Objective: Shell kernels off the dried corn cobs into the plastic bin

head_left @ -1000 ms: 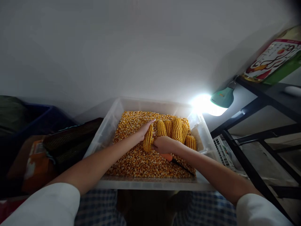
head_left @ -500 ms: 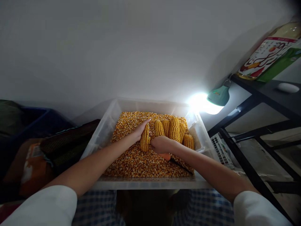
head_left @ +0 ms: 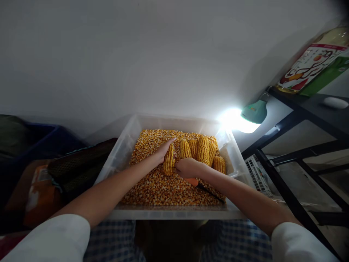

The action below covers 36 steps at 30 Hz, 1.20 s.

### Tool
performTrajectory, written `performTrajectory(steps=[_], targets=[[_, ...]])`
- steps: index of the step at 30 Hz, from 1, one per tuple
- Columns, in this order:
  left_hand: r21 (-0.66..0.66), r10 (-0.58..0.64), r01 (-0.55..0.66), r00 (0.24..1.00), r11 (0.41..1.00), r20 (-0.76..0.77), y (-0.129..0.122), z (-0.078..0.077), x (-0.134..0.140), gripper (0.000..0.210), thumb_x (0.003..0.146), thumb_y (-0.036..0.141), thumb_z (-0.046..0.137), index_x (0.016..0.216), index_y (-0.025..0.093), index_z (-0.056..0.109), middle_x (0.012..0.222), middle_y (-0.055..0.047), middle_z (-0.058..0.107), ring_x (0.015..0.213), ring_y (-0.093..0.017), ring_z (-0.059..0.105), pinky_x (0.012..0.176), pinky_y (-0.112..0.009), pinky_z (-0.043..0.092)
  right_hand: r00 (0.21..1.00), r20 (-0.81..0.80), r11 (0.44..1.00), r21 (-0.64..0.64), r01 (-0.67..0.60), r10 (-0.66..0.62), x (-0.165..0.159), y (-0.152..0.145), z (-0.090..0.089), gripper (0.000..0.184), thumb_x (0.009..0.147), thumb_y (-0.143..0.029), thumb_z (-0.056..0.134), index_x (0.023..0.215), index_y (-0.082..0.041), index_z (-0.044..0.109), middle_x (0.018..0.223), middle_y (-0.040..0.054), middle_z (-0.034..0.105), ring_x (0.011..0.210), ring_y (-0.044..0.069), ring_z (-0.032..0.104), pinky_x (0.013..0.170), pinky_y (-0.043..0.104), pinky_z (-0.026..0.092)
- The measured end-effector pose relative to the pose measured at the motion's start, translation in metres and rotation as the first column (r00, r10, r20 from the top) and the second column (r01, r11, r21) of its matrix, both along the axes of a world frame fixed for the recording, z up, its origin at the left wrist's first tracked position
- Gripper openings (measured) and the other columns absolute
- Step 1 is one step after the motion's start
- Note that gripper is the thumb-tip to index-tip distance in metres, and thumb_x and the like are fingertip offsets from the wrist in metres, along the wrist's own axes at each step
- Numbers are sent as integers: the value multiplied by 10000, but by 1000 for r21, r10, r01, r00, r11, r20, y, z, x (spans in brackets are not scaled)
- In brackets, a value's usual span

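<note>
My left hand (head_left: pixel 164 150) is wrapped round an ear of corn (head_left: pixel 169 160), its thumb side toward the far end and the ear upright in the view. My right hand (head_left: pixel 188 167) is closed, with its fingertips pressed against the ear's right side; the hand itself hides part of them. Below my right hand lies a tool with an orange handle (head_left: pixel 193 181) and a thin black shaft (head_left: pixel 209 193), resting on loose corn kernels (head_left: pixel 155 191). Just beyond that hand, several whole ears of corn (head_left: pixel 203 150) lean together on the kernels.
A translucent plastic bin (head_left: pixel 116 156) holds the corn. At its far right corner a lit green lamp (head_left: pixel 255 112) hangs from a black metal rack (head_left: pixel 283 182). A large labelled bottle (head_left: pixel 311 67) stands on the rack. Dark mesh material (head_left: pixel 81 167) and an orange package (head_left: pixel 40 193) lie left.
Both hands stay at the same ear with almost no visible movement. The whole view has shifted very slightly.
</note>
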<state>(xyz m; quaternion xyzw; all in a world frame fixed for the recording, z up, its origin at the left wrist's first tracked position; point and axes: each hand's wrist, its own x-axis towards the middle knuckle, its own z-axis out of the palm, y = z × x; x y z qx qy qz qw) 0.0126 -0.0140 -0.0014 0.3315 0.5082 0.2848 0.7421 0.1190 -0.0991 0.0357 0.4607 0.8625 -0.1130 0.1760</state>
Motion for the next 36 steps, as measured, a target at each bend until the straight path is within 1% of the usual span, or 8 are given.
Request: performTrajectory(steps=[4,11,18,23,26,32,36], targets=[[63,-48,47,999,997,0,4,-8,-1,383,582,533,554,674,163,518,436,-3,511,375,-141,503,404,-276,452,1000,8,1000,-9,7,-7,-1,0,1,343,795,-308,334,841,-125,620,819,132,628,731,216,589,613,295,435],[86,-49,48,999,995,3,2,-7,0,397,573,536,562,709,165,520,473,-3,525,394,-145,517,389,-272,449,1000,12,1000,5,-1,1,-1,0,-1,349,800,-313,326,831,-124,618,818,131,626,731,218,590,606,294,437],[111,-46,48,999,993,-16,5,-14,1,428,584,555,542,762,167,520,440,2,512,368,-141,502,379,-263,439,1000,11,1000,-11,-9,9,1,1,-6,343,803,-313,320,860,-130,605,810,127,626,713,218,590,595,303,439],[95,-69,72,997,993,-40,1,-7,2,405,581,546,550,719,167,515,445,1,511,373,-145,503,370,-267,434,1000,5,1000,-6,-11,11,0,0,-7,351,802,-317,322,857,-121,607,812,137,624,715,217,588,596,295,435],[89,-97,100,994,991,-46,-2,-4,2,402,594,546,540,728,167,519,447,0,511,376,-148,505,362,-265,425,1000,19,1000,-8,-10,10,-1,0,-8,345,802,-318,326,845,-125,608,804,133,626,717,218,588,599,296,434],[100,-115,121,992,988,-55,-1,-11,2,438,581,583,526,727,170,518,449,-7,513,388,-155,512,356,-268,422,1000,12,1000,0,-17,17,-1,1,-9,302,794,-294,350,862,-132,596,814,123,626,713,221,591,591,301,441],[103,-101,105,994,989,-41,-2,-8,3,413,597,565,527,716,169,511,444,-4,511,378,-141,507,358,-250,419,999,46,999,-35,-18,19,-3,1,-7,233,749,-211,405,828,-119,603,800,132,626,705,227,594,567,296,444]])
